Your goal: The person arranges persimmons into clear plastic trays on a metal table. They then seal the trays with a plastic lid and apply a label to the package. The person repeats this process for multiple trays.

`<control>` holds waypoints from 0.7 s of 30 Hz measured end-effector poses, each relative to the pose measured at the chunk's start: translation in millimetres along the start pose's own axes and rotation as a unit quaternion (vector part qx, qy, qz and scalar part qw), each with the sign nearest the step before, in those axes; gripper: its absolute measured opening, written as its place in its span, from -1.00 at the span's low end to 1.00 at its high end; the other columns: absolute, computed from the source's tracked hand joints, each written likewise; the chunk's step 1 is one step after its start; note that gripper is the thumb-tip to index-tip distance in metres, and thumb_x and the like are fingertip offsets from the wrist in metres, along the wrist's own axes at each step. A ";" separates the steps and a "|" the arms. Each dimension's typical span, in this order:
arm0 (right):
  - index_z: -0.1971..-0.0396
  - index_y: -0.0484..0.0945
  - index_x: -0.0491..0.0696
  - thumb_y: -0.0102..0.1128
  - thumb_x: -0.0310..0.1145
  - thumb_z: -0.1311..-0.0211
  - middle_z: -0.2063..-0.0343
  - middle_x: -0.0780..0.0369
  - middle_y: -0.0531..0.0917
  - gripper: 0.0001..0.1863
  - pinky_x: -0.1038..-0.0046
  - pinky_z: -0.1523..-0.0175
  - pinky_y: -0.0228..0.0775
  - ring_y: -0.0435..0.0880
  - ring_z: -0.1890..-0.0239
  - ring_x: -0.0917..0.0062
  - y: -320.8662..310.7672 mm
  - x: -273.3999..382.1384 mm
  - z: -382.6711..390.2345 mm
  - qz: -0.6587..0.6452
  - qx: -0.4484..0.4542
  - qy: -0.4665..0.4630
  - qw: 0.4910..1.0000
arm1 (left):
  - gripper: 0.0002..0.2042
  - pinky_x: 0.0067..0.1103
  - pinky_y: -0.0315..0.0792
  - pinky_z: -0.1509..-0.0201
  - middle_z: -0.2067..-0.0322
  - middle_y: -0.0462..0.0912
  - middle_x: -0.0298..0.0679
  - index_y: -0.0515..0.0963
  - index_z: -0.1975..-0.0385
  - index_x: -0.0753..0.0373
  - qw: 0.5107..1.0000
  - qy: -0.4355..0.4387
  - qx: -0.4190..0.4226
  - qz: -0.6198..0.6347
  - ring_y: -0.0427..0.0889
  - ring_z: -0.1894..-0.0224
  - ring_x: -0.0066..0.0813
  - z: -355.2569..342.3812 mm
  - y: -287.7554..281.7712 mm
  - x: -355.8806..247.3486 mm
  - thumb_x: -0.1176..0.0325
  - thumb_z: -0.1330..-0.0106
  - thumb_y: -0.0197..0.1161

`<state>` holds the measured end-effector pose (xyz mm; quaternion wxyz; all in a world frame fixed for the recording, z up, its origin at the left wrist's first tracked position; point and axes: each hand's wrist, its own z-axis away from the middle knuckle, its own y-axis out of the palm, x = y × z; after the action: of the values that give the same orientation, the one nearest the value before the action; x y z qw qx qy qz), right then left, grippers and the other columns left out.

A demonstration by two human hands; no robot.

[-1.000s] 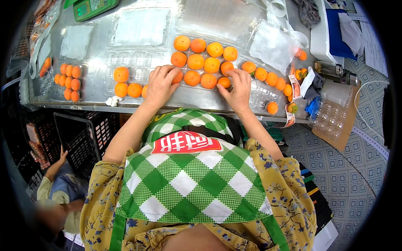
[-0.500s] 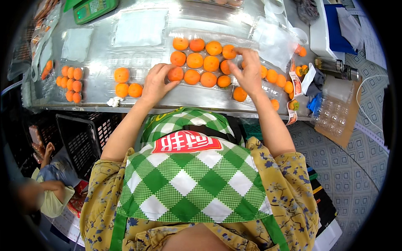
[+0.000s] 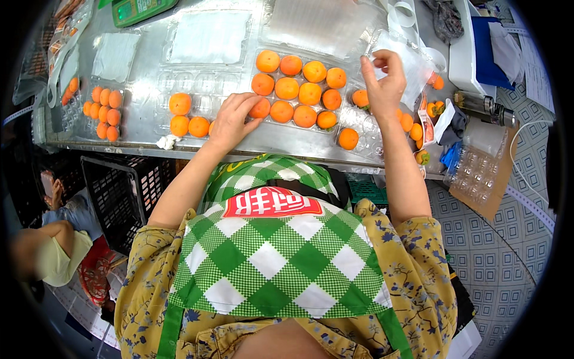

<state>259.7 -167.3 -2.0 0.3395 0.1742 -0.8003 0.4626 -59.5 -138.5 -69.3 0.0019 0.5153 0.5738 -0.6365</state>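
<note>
Rows of orange persimmons sit in a clear plastic tray in front of me on a metal table. My left hand is at the tray's near left corner, with thumb and fingers on either side of the corner persimmon. To the right of the tray, my right hand is raised, its fingers bent and its thumb apart, with nothing visible in it. Below that hand, another clear tray holds a few persimmons and is partly covered by my wrist. A ribbed clear lid lies behind the full tray.
Left of my left hand stands a part-filled tray with several persimmons. A full pack of smaller orange fruit lies farther left. A green scale is at the back. Empty clear trays lean at the right; black crates stand below.
My right hand has lifted off the tray's right-hand persimmons and moved up and right. My left hand stays at the near left corner. The whole view has shifted slightly.
</note>
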 end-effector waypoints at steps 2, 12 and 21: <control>0.21 0.45 -0.15 0.30 -0.39 -0.02 0.27 0.19 0.53 -0.67 0.43 0.15 0.36 0.52 0.22 0.46 0.3 2.8 -9.5 0.021 -0.107 -0.032 0.994 | -0.55 -0.39 0.42 -0.03 0.12 0.52 -0.15 0.50 0.09 0.26 1.000 -0.001 0.007 -0.012 0.50 0.07 -0.17 -0.9 -2.2 -3.3 0.47 0.07 0.38; -0.22 0.22 -0.17 -0.37 0.15 -0.35 -0.12 0.05 0.43 -0.28 0.26 -0.30 0.00 0.29 -0.22 0.34 8.8 -31.2 -48.5 -0.361 0.038 0.379 0.851 | -0.69 -0.42 0.38 -0.04 0.13 0.52 -0.14 0.52 0.12 0.26 0.989 -0.108 -0.085 0.046 0.49 0.04 -0.18 -6.3 -16.6 -11.6 0.46 -0.09 0.28; -0.05 0.46 -0.11 -0.52 0.08 -0.40 -0.03 0.15 0.53 -0.34 0.32 -0.22 0.07 0.34 -0.17 0.44 -13.8 -10.8 -12.9 -0.322 0.127 0.281 0.895 | -0.74 -0.51 0.34 -0.08 0.09 0.55 -0.10 0.52 0.07 0.30 0.926 -0.225 -0.157 0.259 0.52 0.02 -0.24 -12.4 -21.5 -5.6 0.38 -0.27 0.13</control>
<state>280.5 -163.6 3.4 0.6555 0.3267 -0.5062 0.4553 -61.5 -125.3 -47.5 0.3770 0.4823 0.4969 -0.6151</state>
